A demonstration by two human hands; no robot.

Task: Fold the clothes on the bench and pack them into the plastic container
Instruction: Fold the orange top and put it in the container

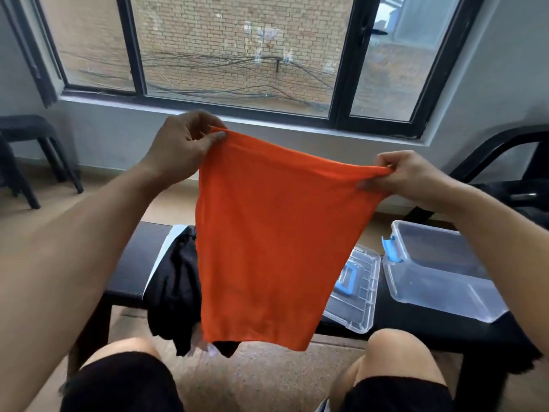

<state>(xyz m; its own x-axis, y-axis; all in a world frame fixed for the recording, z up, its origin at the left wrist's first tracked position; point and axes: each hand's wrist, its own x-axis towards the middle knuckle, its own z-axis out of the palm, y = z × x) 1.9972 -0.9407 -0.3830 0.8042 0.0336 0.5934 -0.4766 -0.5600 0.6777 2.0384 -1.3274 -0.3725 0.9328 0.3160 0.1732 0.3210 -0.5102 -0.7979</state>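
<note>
While the left hand (190, 144) pinches one top corner of the orange garment (276, 233) and the right hand (398, 176) pinches the other, the cloth hangs spread in the air above the bench (130, 263), not yet folded on the bench. Behind it a dark heap of clothes (175, 281) lies unfolded on the bench. To the right, the plastic container (445, 281) sits open and looks empty, its lid (359, 295) beside it. Judged so, nearly all the work remains.
</note>
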